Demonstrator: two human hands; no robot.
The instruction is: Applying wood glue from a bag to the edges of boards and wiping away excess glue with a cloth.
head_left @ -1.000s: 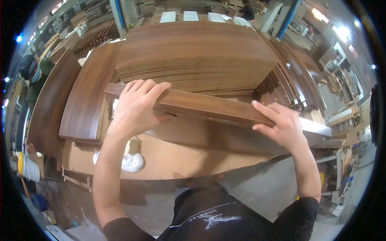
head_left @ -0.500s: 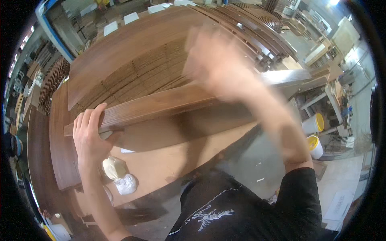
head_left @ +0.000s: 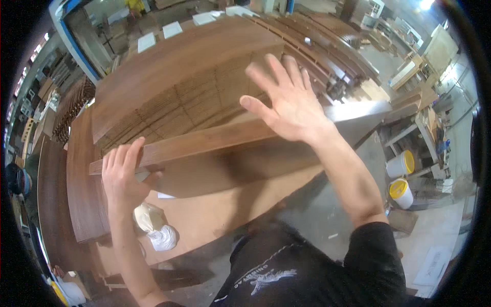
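A long brown wooden panel (head_left: 204, 143) stands on its edge in front of me, its narrow grained edge facing up. My left hand (head_left: 123, 176) is closed round the left end of that edge, fingers over the far side and thumb on the near side. Over the panel's right part is my right hand (head_left: 291, 107), fingers spread and holding nothing; whether its heel touches the edge I cannot tell. Beneath the panel lies a tan board (head_left: 220, 210). Close to my left forearm sit a cream-coloured bundle (head_left: 149, 217) and a white one (head_left: 162, 238).
Behind the panel rises a stack of brown boards (head_left: 174, 71). Dark strips (head_left: 317, 56) lie at the back right. To the left stand more brown panels (head_left: 84, 189). White buckets with yellow lids (head_left: 400, 189) are at the right, beside a worktable (head_left: 424, 130).
My right hand, blurred over the panel before, has shifted slightly right and now shows spread fingers. My left hand keeps its grip. The whole view has shifted a little.
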